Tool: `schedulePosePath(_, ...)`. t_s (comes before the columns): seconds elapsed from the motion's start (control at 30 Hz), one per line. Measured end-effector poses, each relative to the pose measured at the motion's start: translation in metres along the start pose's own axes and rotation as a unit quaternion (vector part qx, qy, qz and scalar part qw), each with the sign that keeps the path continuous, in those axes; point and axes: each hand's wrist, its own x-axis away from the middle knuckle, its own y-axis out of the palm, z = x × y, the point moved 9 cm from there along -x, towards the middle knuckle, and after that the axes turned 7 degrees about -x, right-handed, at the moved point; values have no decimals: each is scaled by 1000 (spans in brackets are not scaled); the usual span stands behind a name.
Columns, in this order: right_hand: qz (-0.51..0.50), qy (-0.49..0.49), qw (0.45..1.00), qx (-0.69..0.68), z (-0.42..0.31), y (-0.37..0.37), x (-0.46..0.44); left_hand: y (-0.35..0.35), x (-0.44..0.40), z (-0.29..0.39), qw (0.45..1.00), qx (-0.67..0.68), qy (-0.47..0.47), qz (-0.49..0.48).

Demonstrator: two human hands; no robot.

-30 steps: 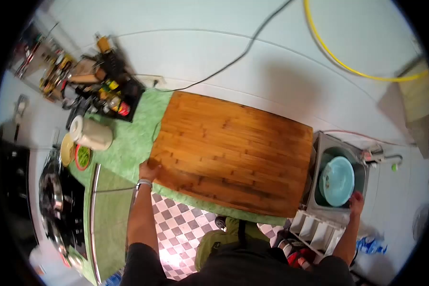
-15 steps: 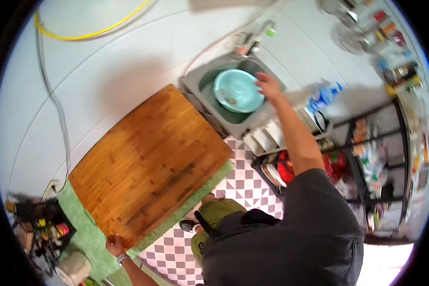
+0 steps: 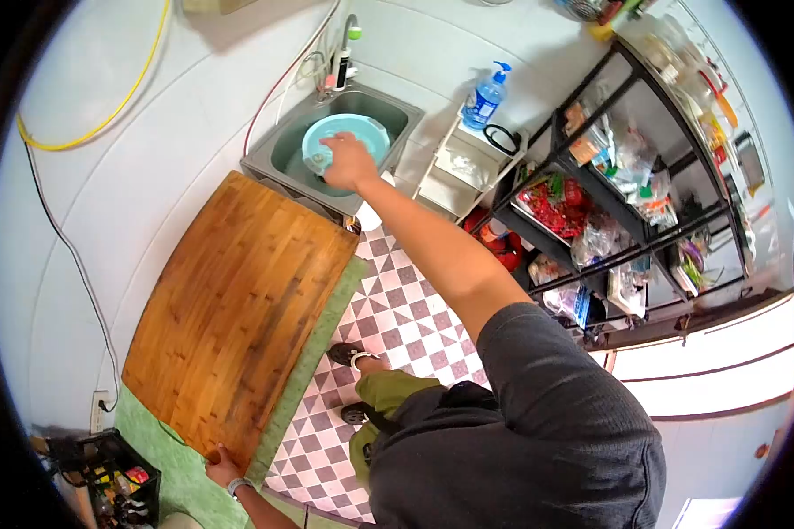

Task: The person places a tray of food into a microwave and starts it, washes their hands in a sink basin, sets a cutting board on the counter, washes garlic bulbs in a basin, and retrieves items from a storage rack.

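A large wooden cutting board [image 3: 238,309] lies on the green-topped table [image 3: 172,458] at left. My left hand [image 3: 223,467] is closed on its near corner, a watch band at the wrist. In the grey sink [image 3: 288,132], a light-blue plastic basin [image 3: 370,132] sits under the faucet. My right hand [image 3: 350,163] reaches over the basin, fingers stretched out and apart. Beneath the fingers, something small and greyish in the basin is too unclear to name.
A white rack [image 3: 450,185] holding a blue pump bottle [image 3: 485,97] stands right of the sink. Further right is a black shelf unit [image 3: 631,212] with bagged food and red peppers [image 3: 556,207]. A black crate [image 3: 119,485] of bottles sits at lower left.
My right hand has moved from the basin's right rim to over its inside. The view has turned and shifted, showing more of the shelf. My left hand stays at the board's corner.
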Motion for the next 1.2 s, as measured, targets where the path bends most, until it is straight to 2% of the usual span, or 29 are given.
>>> schedulePosePath(0.03, -3, -21, 987, 158, 5, 0, 0, 1, 0, 0, 1000, 5, 14, -3)
schedulePosePath(0.07, -22, 38, 998, -44, 12, 5, 9, 5, 1, 4, 1000, 14, 26, -6)
schedulePosePath(0.1, -19, 35, 998, -42, 8, 3, 18, 5, 4, 10, 999, 18, 28, -7)
schedulePosePath(0.17, 24, -98, 982, 162, -15, -11, 39, -6, 15, 22, 998, -14, 33, 42)
schedulePosePath(0.23, 25, -92, 981, 167, -11, -16, 53, -9, 21, 28, 998, -33, 35, 33)
schedulePosePath(0.3, -5, 21, 999, 38, 10, -20, 63, -4, 14, 26, 997, -56, 45, 25)
schedulePosePath(0.37, -31, 6, 999, -40, 5, -23, 68, 24, -2, -4, 994, 41, 29, -93)
schedulePosePath(0.4, -46, -2, 996, -70, -9, -26, 71, 27, -2, -13, 994, 30, 40, -96)
schedulePosePath(0.47, -82, -33, 979, -181, -39, -31, 72, 14, -3, -29, 997, 38, 63, -33)
schedulePosePath(0.5, -95, 3, 963, -251, -49, -38, 72, 9, -2, -42, 999, -25, 46, -10)
schedulePosePath(0.53, -108, 35, 940, -321, -60, -42, 71, -2, 0, -50, 996, -87, 28, 17)
schedulePosePath(0.6, -140, 12, 886, -443, -79, -56, 62, -25, 37, -49, 997, -73, 14, 25)
schedulePosePath(0.63, -130, 14, 882, -453, -81, -66, 57, -42, 57, -41, 989, -139, 33, 23)
schedulePosePath(0.67, -173, -2, 788, -591, -92, -73, 57, -48, 70, -44, 985, -163, 60, 18)
schedulePosePath(0.7, -210, -23, 672, -710, -97, -83, 61, -30, 52, -81, 970, -228, 7, -81)
schedulePosePath(0.73, -201, -12, 632, -748, -87, -92, 66, -50, 87, -75, 972, -180, 22, 152)
schedulePosePath(0.77, -112, 2, 874, -474, -37, -90, 50, -47, 101, -77, 988, -145, -41, 38)
schedulePosePath(0.8, -11, 20, 991, -131, 22, -89, 39, -56, 115, -71, 987, -152, -38, 44)
schedulePosePath(0.83, 208, -12, 973, 99, 57, -106, 59, -54, 127, -64, 989, -139, -27, 30)
schedulePosePath(0.87, 163, 74, 982, -59, 103, -94, 67, -53, 133, -58, 992, -126, -14, 17)
schedulePosePath(0.9, 82, 52, 990, -100, 131, -81, 90, -44, 141, -54, 994, -107, -7, 4)
schedulePosePath(0.93, 79, 8, 993, -85, 164, -76, 115, -33, 154, -53, 996, -86, -4, -8)
schedulePosePath(1.0, 17, 83, 994, -61, 246, -71, 195, -19, 180, -73, 998, -49, -2, -37)
schedulePosePath(1.03, -25, 142, 989, -17, 296, -70, 246, -8, 190, -75, 998, -44, -9, -35)
schedulePosePath(1.1, -169, 242, 941, 167, 401, -74, 380, 22, 212, -101, 984, 30, -141, -101)
schedulePosePath(1.17, -363, 267, 812, 370, 480, -92, 533, 39, 240, -95, 983, 12, -151, -101)
schedulePosePath(1.2, -302, 320, 799, 410, 513, -118, 598, 53, 251, -88, 986, 66, -113, -101)
